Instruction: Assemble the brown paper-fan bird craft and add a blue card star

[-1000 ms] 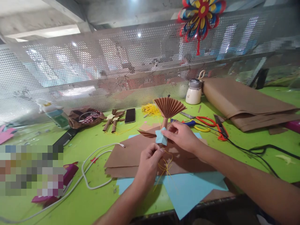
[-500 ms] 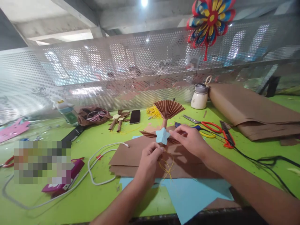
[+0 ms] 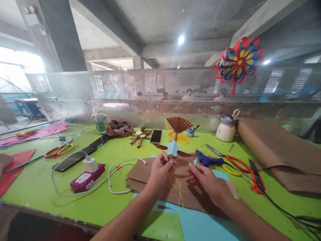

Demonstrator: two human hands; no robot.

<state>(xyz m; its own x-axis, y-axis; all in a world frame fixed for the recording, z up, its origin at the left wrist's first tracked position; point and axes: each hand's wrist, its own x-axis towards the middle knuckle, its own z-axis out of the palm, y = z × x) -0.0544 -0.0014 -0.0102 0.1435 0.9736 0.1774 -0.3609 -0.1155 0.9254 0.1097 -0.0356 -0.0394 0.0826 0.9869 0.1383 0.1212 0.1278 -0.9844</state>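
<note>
A brown paper figure stands upright in front of me, with a pleated fan on top, a light blue paper star at its middle and pleated wings on both sides. My left hand pinches its lower end, just under the star. Yellow strings dangle below from there. To the right, my right hand is apart from the figure, its fingers loosely curled and nothing visible between them. Beneath both hands lies brown paper, over light blue paper.
On the right lie a blue glue gun, orange-handled scissors, a box cutter, a white bottle and a brown paper bag. A phone, smaller paper figures and a purple power strip with a cable are further left.
My right hand has drawn back from the star's right side, downward and to the right. The left hand keeps its hold on the figure. My view has tilted up.
</note>
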